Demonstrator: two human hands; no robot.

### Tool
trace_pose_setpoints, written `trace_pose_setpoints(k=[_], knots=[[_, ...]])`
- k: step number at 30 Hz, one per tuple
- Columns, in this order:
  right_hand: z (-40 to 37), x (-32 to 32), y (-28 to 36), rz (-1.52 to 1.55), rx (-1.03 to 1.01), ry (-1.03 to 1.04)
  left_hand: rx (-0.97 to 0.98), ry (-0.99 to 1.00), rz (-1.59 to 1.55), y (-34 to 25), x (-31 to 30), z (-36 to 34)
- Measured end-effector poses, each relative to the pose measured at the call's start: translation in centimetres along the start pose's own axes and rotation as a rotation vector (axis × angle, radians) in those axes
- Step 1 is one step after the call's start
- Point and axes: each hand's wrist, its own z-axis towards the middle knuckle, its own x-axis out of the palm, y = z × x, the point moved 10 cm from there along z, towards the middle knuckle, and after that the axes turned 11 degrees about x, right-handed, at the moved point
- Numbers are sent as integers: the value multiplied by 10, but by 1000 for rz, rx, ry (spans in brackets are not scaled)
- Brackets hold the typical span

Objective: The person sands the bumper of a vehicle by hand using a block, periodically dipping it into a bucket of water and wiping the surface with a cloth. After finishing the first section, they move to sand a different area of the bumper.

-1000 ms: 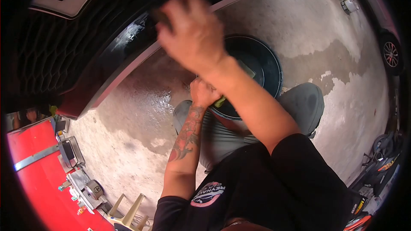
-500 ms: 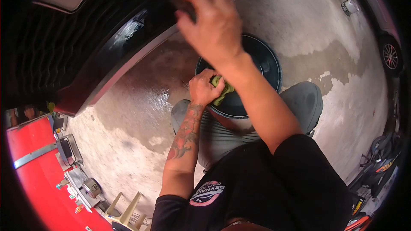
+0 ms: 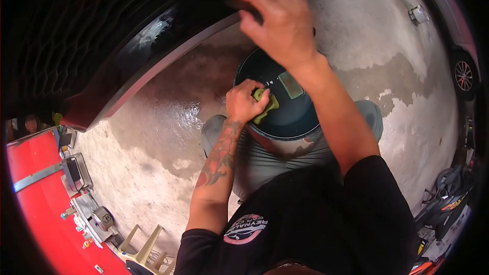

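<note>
My left hand (image 3: 243, 103) is closed around a crumpled yellow-green cloth (image 3: 267, 106) over the near left rim of a dark bucket (image 3: 277, 133). Inside the bucket, which looks to hold water, a greenish rectangular piece (image 3: 291, 85) shows. Higher up, my right hand (image 3: 285, 28) is blurred by motion. Its fingers curl round a dark block (image 3: 248, 9) at the lower edge of a black car bumper (image 3: 191, 18). Shadow and blur hide the block's exact kind and whether it touches the bumper.
Wet patches mark the concrete floor (image 3: 153, 147). To the lower left are a red cabinet (image 3: 38, 173) and a beige plastic stool (image 3: 145, 247). Another car's wheel (image 3: 464, 75) and a small can (image 3: 418, 15) are at the right.
My right hand with the dark block has moved right along the bumper edge. The greenish piece in the bucket has come into view. My left hand keeps its hold on the cloth.
</note>
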Motion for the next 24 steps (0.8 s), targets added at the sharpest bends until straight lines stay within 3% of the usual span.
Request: trace_pose_setpoints(k=[4, 10, 14, 17, 19, 20, 23, 24], knots=[[-4, 18, 43, 76, -99, 75, 45, -51, -8, -1, -1, 1], [-1, -1, 2, 70, -9, 6, 12, -29, -6, 1, -1, 1], [-8, 23, 59, 176, -34, 65, 110, 47, 148, 13, 12, -10], [-15, 34, 88, 242, -14, 30, -105, -89, -171, 48, 33, -26], [-16, 32, 87, 282, 20, 12, -182, -141, -210, 46, 33, -27], [-13, 32, 85, 276, 44, 8, -180, -101, -173, 44, 30, -26], [6, 31, 73, 245, 123, -13, -150, 433, 171, 22, 27, -12], [4, 33, 73, 241, 143, -1, -171, 431, 165, 24, 26, -10]])
